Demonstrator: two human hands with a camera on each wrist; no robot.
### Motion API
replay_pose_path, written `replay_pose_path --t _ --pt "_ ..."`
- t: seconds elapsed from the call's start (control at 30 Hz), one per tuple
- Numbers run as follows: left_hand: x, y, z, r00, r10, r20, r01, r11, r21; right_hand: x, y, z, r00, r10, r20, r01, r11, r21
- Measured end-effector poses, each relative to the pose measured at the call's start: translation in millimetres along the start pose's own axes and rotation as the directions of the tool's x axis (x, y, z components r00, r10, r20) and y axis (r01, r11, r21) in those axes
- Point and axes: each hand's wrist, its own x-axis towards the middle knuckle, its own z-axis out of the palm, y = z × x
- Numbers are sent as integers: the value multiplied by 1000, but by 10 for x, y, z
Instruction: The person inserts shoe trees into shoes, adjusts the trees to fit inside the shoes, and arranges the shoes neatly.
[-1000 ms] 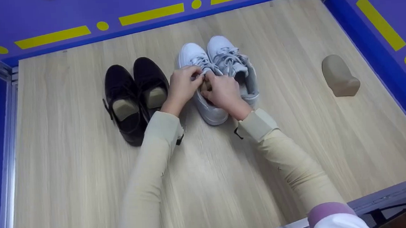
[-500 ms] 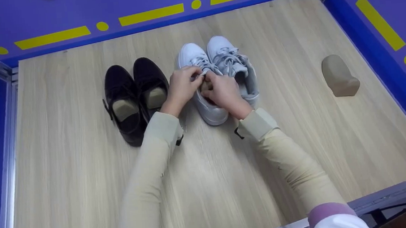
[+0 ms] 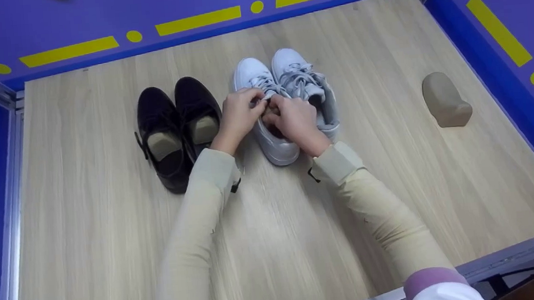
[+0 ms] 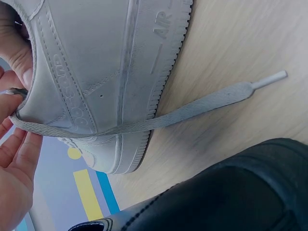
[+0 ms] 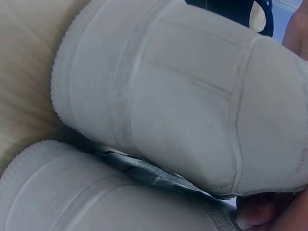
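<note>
The left hand [image 3: 238,114] and right hand [image 3: 297,121] are bare. Left sleeve [image 3: 184,252]: long, beige. Right sleeve [image 3: 389,216]: same beige, creased into folds, ending above in a mauve band [image 3: 432,277] over white fabric [image 3: 447,296]. Wide grey-green cuffs [image 3: 213,168] finish both; a small black fitting [image 3: 314,175] juts inward from each.

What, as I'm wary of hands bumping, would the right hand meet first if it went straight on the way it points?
Probably the left hand, just ahead of the right hand at the left white shoe; depth is unclear, so the laces might come first.
</note>
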Motion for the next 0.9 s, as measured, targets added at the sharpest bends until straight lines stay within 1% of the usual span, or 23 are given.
replay_pose_path --t 0.17,0.33,0.57,0.9 --pt "-6 -4 -5 1000 0 -2 0 1000 14 32 -14 -6 999 15 42 -15 1000 7" --pt "-11 -3 -7 1000 9 -9 -9 999 31 54 -30 -7 998 26 62 -26 1000 -10" --pt "-15 3 1 1000 15 -19 -14 999 35 66 -39 -5 999 31 36 -30 999 -24" --pt "-26 10 20 1000 -4 -10 4 999 35 46 -14 -11 1000 -3 26 3 1000 2"
